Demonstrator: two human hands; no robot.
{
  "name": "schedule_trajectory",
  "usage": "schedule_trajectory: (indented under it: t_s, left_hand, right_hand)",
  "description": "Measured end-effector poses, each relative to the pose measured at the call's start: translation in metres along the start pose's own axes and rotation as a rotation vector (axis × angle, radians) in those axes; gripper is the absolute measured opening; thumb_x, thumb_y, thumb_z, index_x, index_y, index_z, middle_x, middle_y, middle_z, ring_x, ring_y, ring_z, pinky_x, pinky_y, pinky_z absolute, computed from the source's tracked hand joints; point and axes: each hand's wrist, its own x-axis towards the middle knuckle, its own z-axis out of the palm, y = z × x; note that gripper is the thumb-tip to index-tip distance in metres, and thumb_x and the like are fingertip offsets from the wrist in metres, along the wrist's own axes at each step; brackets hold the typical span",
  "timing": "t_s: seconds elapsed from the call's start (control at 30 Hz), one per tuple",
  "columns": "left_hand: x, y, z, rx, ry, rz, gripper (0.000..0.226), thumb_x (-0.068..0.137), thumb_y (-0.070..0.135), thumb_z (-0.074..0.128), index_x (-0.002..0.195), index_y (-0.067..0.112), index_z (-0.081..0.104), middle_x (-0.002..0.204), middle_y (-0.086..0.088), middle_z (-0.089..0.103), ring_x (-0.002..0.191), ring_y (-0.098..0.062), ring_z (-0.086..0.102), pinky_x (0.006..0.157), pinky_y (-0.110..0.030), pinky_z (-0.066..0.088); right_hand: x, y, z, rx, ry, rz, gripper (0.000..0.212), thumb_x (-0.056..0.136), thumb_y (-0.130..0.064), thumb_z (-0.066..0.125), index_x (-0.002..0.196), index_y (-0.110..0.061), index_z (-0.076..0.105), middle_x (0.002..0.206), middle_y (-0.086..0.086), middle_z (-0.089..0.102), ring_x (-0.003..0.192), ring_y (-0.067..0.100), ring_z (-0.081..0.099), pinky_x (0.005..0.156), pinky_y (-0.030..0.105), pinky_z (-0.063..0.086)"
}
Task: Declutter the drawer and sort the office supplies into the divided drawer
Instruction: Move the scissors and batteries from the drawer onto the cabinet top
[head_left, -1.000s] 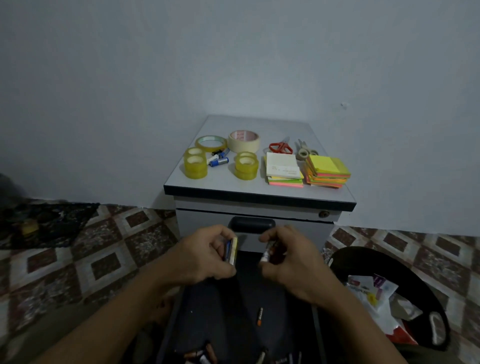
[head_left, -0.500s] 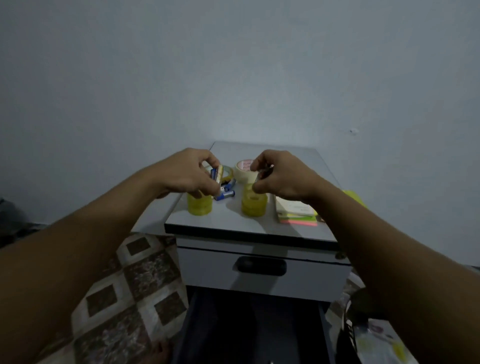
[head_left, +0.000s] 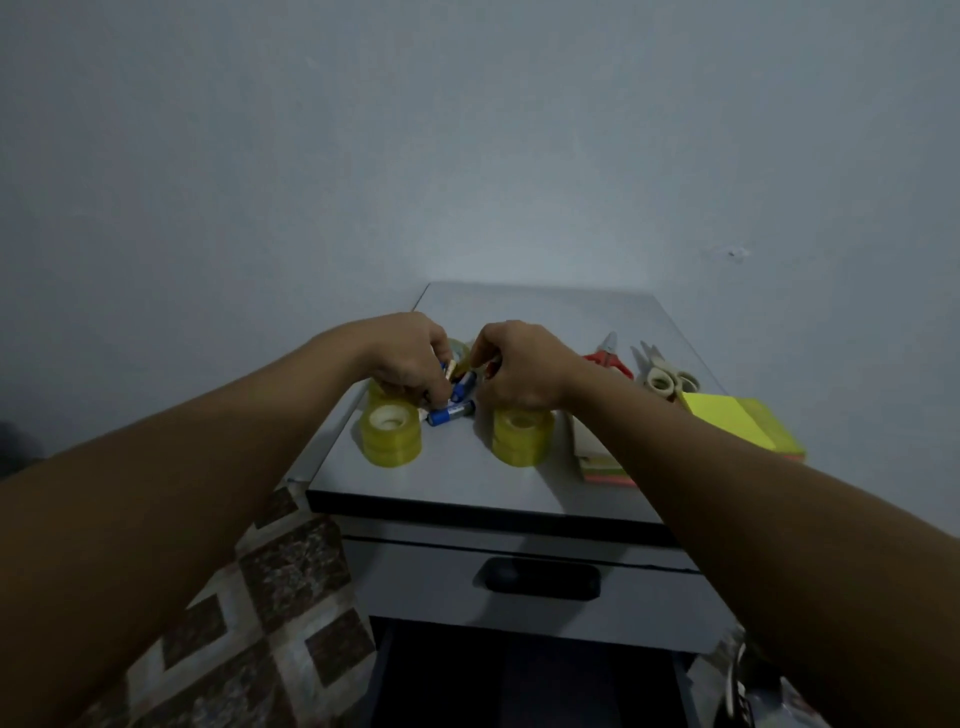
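Left hand (head_left: 410, 364) grips blue-gold batteries (head_left: 450, 370) over counter (head_left: 467, 473). Right hand (head_left: 522, 371) curled; can't tell if holding. Blue battery (head_left: 451, 413) lies beside tape roll (head_left: 390, 435).

On the cabinet top (head_left: 457, 480), batteries (head_left: 451, 413) between left tape stack (head_left: 390, 435) and right tape stack (head_left: 522, 435), scissors (head_left: 669, 382) behind note pads (head_left: 727, 422)

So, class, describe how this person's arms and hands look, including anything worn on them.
Both arms are bare, no sleeves in view. The left hand and right hand wear no gloves; no watch or bracelet shows at either wrist. Too dim to judge rings.
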Motion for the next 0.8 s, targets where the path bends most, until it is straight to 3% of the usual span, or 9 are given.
schedule_trajectory:
  t_s: [0.1,0.27,0.4,0.5,0.63,0.8]
  left_hand:
    - [0.0,0.002,0.001,0.027,0.004,0.004,0.045,0.069,0.012,0.086,0.109,0.015,0.067,0.084,0.0,0.067,0.062,-0.011,0.064,0.042,-0.016,0.046]
    - [-0.004,0.003,0.0,0.042,0.009,0.007,0.055,0.066,0.016,0.088,0.116,0.018,0.065,0.092,-0.001,0.066,0.078,-0.016,0.066,0.068,-0.03,0.058]
    - [-0.01,-0.001,-0.007,-0.039,0.041,0.005,0.047,0.07,0.007,0.084,0.112,0.014,0.066,0.087,-0.007,0.072,0.069,-0.016,0.07,0.058,-0.026,0.056]
    - [-0.018,-0.002,-0.013,-0.129,0.056,0.001,0.039,0.076,0.002,0.079,0.111,0.01,0.065,0.087,-0.012,0.073,0.066,-0.016,0.071,0.06,-0.026,0.058]
    - [-0.037,-0.002,-0.02,-0.194,0.097,0.02,0.026,0.084,0.003,0.071,0.108,0.009,0.065,0.089,-0.011,0.072,0.073,-0.017,0.071,0.064,-0.028,0.058]
    - [-0.071,0.0,-0.025,-0.231,0.192,0.059,0.015,0.092,0.008,0.063,0.106,0.012,0.067,0.096,-0.008,0.07,0.083,-0.018,0.07,0.063,-0.028,0.055]
  right_hand:
    - [0.004,0.0,0.004,-0.046,-0.02,-0.019,0.038,0.076,-0.026,0.078,0.111,-0.02,0.063,0.108,0.001,0.063,0.098,0.019,0.058,0.092,0.036,0.048]
    - [0.004,0.002,0.002,-0.055,0.004,-0.046,0.032,0.078,-0.022,0.074,0.109,-0.02,0.068,0.108,0.001,0.064,0.096,0.018,0.057,0.082,0.03,0.045]
    - [0.0,0.006,-0.005,0.003,0.04,-0.049,0.024,0.082,-0.023,0.073,0.105,-0.018,0.069,0.108,0.001,0.067,0.098,0.019,0.061,0.077,0.027,0.046]
    - [-0.007,0.008,-0.014,0.063,0.118,-0.046,0.021,0.085,-0.025,0.071,0.104,-0.017,0.07,0.111,0.001,0.068,0.097,0.014,0.06,0.076,0.022,0.043]
    - [-0.022,0.007,-0.033,0.115,0.199,-0.033,0.019,0.087,-0.018,0.066,0.105,-0.013,0.07,0.111,0.001,0.067,0.091,0.012,0.058,0.063,0.013,0.039]
    - [-0.055,0.007,-0.051,0.174,0.27,0.004,0.013,0.089,-0.016,0.064,0.1,-0.014,0.071,0.105,-0.003,0.068,0.087,0.009,0.061,0.065,0.014,0.044]
